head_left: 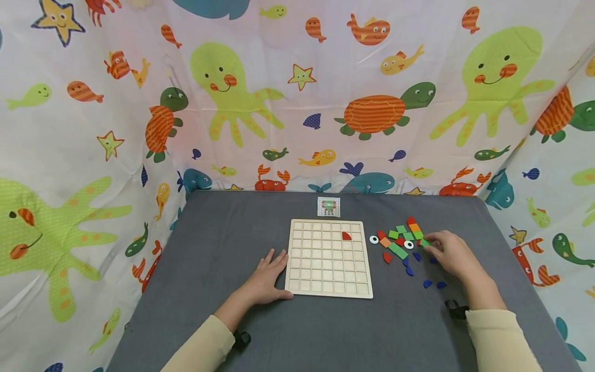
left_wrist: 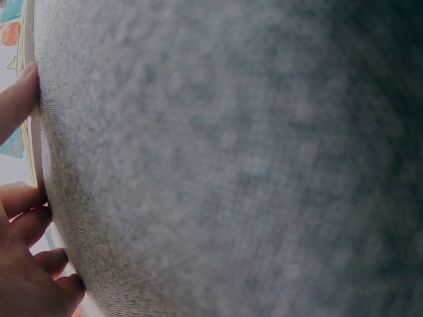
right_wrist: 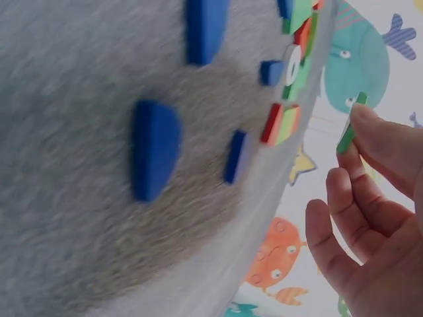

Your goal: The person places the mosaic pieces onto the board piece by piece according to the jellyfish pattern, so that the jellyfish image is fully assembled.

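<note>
Sea-animal curtain point(head_left: 297, 119) behind a grey table point(head_left: 232, 227), two hands at work around a gridded board point(head_left: 322, 261).
The right hand point(head_left: 451, 253) pinches a green piece point(right_wrist: 346, 135) between thumb and fingers, right of the board, beside a cluster of red, orange, green and blue pieces point(head_left: 398, 250) and two white rings point(head_left: 374, 239); the left hand point(head_left: 265, 279) lies relaxed, fingers spread, against the board's left edge. One red piece point(head_left: 346, 236) sits in the board's second row from the far side, and a picture card point(head_left: 328, 207) lies beyond it.
</note>
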`<state>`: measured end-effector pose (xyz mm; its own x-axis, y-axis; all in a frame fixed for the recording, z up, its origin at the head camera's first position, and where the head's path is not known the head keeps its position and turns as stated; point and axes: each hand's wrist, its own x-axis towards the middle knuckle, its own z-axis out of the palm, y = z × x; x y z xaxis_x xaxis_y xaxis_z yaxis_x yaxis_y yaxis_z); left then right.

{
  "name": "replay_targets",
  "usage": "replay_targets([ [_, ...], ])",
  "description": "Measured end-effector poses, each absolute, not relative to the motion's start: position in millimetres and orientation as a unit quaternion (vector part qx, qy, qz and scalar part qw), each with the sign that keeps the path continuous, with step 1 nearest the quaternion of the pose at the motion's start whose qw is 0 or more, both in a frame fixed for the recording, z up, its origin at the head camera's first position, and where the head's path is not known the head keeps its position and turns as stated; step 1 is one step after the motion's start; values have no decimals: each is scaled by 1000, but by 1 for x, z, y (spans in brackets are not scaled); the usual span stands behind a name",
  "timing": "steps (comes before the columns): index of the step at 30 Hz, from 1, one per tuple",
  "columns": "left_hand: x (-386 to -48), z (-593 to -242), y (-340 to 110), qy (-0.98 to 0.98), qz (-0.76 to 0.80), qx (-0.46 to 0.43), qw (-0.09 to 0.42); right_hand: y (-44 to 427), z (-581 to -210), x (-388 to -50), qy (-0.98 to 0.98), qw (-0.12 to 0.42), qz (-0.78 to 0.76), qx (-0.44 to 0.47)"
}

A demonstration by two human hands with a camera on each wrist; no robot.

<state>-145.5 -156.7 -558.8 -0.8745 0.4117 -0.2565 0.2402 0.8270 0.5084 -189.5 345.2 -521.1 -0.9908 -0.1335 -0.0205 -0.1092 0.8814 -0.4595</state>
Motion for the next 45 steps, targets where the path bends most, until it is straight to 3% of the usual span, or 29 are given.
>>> replay_targets([
  [19, -144, -559, -159, 940, 237, 174, 175, 298, -499, -198, 959, -11, -245, -144],
  [45, -146, -564, -159, 941, 225, 178, 179, 243, -500, -217, 940, -26, -248, -230],
])
